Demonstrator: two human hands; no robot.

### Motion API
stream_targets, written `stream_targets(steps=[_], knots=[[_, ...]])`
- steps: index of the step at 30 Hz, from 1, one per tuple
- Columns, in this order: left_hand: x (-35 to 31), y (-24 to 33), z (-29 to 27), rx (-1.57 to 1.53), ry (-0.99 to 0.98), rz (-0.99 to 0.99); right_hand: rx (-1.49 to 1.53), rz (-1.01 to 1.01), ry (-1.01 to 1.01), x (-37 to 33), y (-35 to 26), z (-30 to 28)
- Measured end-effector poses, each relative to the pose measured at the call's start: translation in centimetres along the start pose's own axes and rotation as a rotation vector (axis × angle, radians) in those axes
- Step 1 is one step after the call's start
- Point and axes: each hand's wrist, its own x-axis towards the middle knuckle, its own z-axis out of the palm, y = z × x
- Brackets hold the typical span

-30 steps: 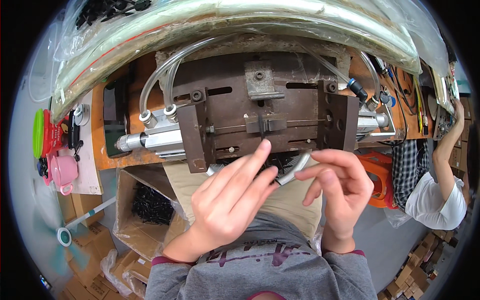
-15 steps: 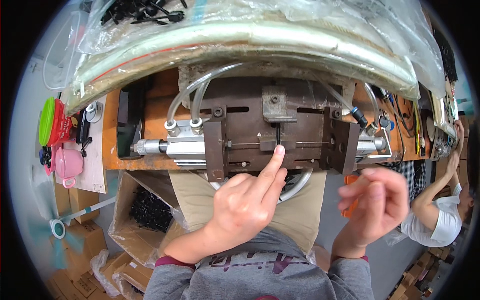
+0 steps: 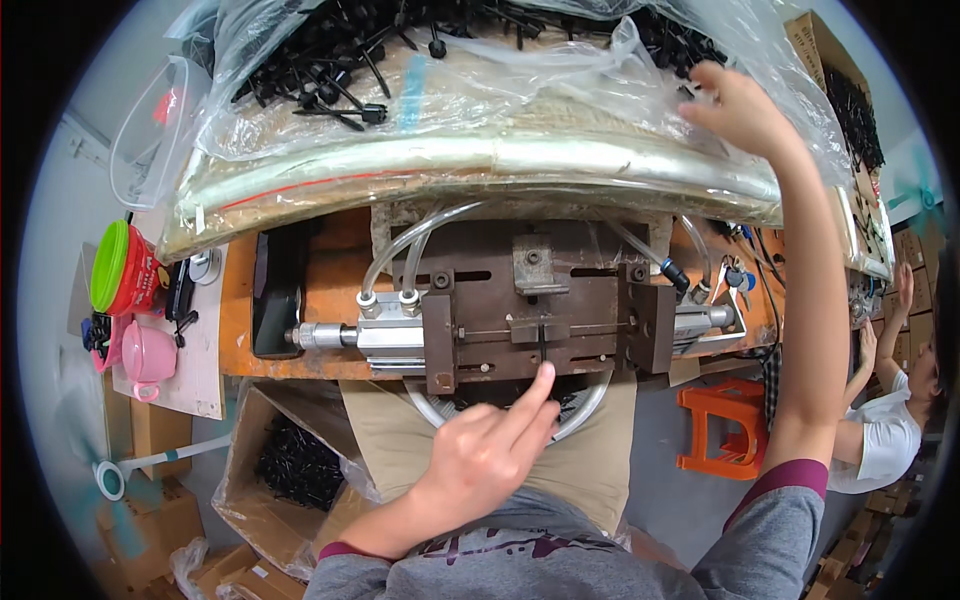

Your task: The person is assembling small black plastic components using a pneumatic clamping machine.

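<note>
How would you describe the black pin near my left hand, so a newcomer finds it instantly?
On the bench, find the brown fixture, then the small block at its middle. The pin runs from this block toward your left hand; unlike the grey sideways rod, it is black.

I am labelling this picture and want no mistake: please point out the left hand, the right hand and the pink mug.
Left hand (image 3: 484, 448): head view, on the back of the hand.
Right hand (image 3: 745, 110): head view, on the back of the hand.
Pink mug (image 3: 148, 353): head view, on its body.
</note>
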Motion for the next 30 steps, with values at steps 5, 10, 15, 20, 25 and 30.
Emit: stream_targets(steps=[5, 10, 15, 20, 25, 30], knots=[[-2.1, -0.4, -0.2, -0.156, -0.073, 0.007, 0.209, 0.014, -0.015, -0.9, -1.8, 0.7], [-2.3, 0.0, 0.1, -0.235, -0.122, 0.079, 0.402, -0.099, -0.131, -0.7, -4.8, -1.6], [-2.2, 0.2, 0.4, -0.251, -0.112, 0.113, 0.186, -0.103, -0.287, 0.9, -5.4, -2.9], [-2.7, -0.1, 0.0, -0.255, -0.106, 0.106, 0.305, -0.192, -0.106, 1.3, -4.9, -2.9], [-2.3, -0.3, -0.5, -0.272, -0.015, 0.069, 0.819, -0.111, -0.264, -1.7, -5.3, -4.8], [-1.4, -0.5, -1.9, -0.289, 0.055, 0.05, 0.938, -0.345, 0.143, -7.3, -10.3, -5.8]])
